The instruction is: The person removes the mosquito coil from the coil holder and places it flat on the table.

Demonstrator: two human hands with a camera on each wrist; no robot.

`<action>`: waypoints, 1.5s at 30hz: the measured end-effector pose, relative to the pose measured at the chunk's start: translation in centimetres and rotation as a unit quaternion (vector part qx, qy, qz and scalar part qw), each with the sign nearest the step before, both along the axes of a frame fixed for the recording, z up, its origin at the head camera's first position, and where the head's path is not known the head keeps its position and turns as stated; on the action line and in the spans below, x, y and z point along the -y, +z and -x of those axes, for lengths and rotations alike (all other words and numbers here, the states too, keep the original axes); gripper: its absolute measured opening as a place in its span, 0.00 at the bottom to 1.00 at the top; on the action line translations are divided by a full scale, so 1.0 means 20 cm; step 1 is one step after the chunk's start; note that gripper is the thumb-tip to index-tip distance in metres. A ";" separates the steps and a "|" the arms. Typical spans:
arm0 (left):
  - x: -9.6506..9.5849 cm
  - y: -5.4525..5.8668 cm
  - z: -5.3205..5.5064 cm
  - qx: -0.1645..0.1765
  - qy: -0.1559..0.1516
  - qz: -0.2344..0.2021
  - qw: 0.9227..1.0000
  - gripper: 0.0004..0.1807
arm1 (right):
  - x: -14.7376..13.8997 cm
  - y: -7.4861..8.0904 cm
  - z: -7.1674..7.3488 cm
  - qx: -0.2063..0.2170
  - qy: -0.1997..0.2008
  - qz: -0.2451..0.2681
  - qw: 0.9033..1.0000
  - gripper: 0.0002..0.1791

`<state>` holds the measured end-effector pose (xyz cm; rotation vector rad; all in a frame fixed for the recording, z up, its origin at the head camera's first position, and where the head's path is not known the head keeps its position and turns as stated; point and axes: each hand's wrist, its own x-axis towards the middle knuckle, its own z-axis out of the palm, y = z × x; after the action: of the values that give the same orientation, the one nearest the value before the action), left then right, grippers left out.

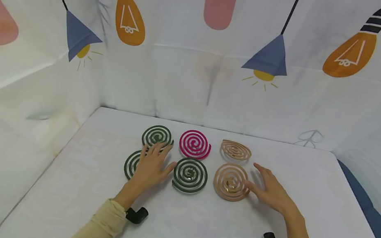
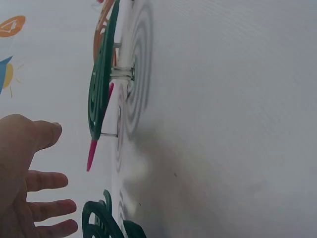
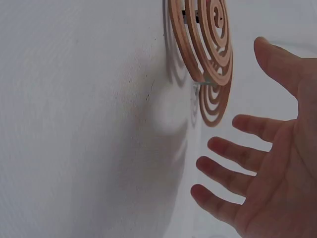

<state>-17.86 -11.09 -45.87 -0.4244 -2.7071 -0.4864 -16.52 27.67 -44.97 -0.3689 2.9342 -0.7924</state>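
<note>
My left hand (image 1: 149, 168) hovers with spread fingers over a green mosquito coil (image 1: 131, 164) at the front left, partly hiding it. Its fingertips overlap the near edge of another green coil (image 1: 158, 134) behind. Beside the thumb is a third green coil (image 1: 190, 173); the left wrist view shows one green coil (image 2: 101, 74) raised on a small stand, apart from the thumb. My right hand (image 1: 272, 190), fingers extended and holding nothing, is at the right of the front tan coil (image 1: 230, 182). In the right wrist view a gap separates the fingers (image 3: 233, 153) from that coil.
A magenta coil (image 1: 194, 144) stands at back centre, and a tilted tan coil (image 1: 236, 150) at back right. All rest on a white table (image 1: 203, 229). Behind it hangs a white curtain (image 1: 181, 80) printed with lamps and bulbs.
</note>
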 end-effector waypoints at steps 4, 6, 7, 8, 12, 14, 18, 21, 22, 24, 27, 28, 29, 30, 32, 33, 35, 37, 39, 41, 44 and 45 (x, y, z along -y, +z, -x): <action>-0.03 0.02 0.00 -0.006 -0.010 -0.009 1.000 0.29 | 0.01 0.00 -0.01 -0.009 0.000 0.019 1.000 0.41; -0.05 0.03 0.01 -0.007 -0.018 -0.021 1.000 0.28 | 0.01 0.00 -0.01 -0.010 -0.003 0.032 0.999 0.40; -0.06 0.04 0.01 -0.009 -0.021 -0.025 0.999 0.28 | 0.01 0.00 -0.02 -0.008 -0.006 0.040 0.999 0.39; -0.07 0.04 0.01 -0.014 -0.024 -0.026 0.999 0.27 | 0.01 0.00 -0.02 -0.007 -0.010 0.047 0.999 0.39; -0.13 0.06 0.00 -0.040 -0.043 -0.050 0.997 0.25 | 0.01 0.00 -0.02 0.000 -0.020 0.078 0.997 0.38; -0.17 0.06 0.00 -0.049 -0.050 -0.059 0.996 0.25 | 0.02 0.00 -0.02 -0.001 -0.020 0.092 0.996 0.37; -0.24 0.07 0.00 -0.062 -0.066 -0.083 0.992 0.24 | 0.03 0.00 -0.03 0.000 -0.017 0.117 0.993 0.36; -0.29 0.08 -0.01 -0.058 -0.075 -0.098 0.991 0.24 | 0.03 -0.01 -0.03 0.004 -0.016 0.131 0.991 0.34; -0.31 0.09 -0.01 -0.053 -0.078 -0.101 0.990 0.25 | 0.04 0.00 -0.03 0.005 -0.017 0.135 0.991 0.33; -0.35 0.10 -0.03 -0.040 -0.081 -0.107 0.990 0.25 | 0.04 0.00 -0.04 0.006 -0.017 0.141 0.990 0.32; -0.39 0.11 -0.04 -0.016 -0.086 -0.118 0.989 0.25 | 0.05 0.00 -0.04 0.003 -0.016 0.146 0.989 0.31; -0.41 0.11 -0.05 -0.007 -0.086 -0.122 0.989 0.25 | 0.05 0.01 -0.04 0.002 -0.017 0.147 0.989 0.31; -0.42 0.11 -0.05 -0.001 -0.088 -0.128 0.988 0.26 | 0.06 0.01 -0.04 0.002 -0.017 0.148 0.989 0.30; -0.43 0.11 -0.05 0.007 -0.090 -0.134 0.987 0.26 | 0.06 0.01 -0.04 0.002 -0.017 0.149 0.989 0.30; -0.46 0.10 -0.05 0.020 -0.094 -0.141 0.985 0.26 | 0.07 0.02 -0.04 0.003 -0.019 0.150 0.988 0.30; -0.47 0.10 -0.05 0.026 -0.096 -0.143 0.985 0.26 | 0.07 0.02 -0.04 0.002 -0.019 0.151 0.988 0.30; -0.49 0.10 -0.05 0.033 -0.097 -0.141 0.985 0.26 | 0.07 0.03 -0.05 0.003 -0.020 0.152 0.988 0.29; -0.51 0.09 -0.05 0.044 -0.096 -0.141 0.984 0.26 | 0.07 0.03 -0.05 0.005 -0.021 0.152 0.988 0.29; -0.53 0.09 -0.04 0.053 -0.094 -0.140 0.984 0.27 | 0.07 0.04 -0.05 0.009 -0.024 0.153 0.988 0.29; -0.54 0.08 -0.04 0.063 -0.094 -0.145 0.983 0.26 | 0.07 0.03 -0.05 0.013 -0.027 0.152 0.988 0.29; -0.57 0.08 -0.04 0.067 -0.097 -0.147 0.982 0.26 | 0.07 0.03 -0.04 0.017 -0.028 0.156 0.987 0.28; -0.58 0.08 -0.04 0.065 -0.097 -0.145 0.983 0.25 | 0.07 0.02 -0.04 0.020 -0.027 0.159 0.987 0.28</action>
<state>-17.05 0.49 -44.32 -0.5943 -2.6703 -0.9782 -15.77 26.24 -44.52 -0.2911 2.7896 -1.2655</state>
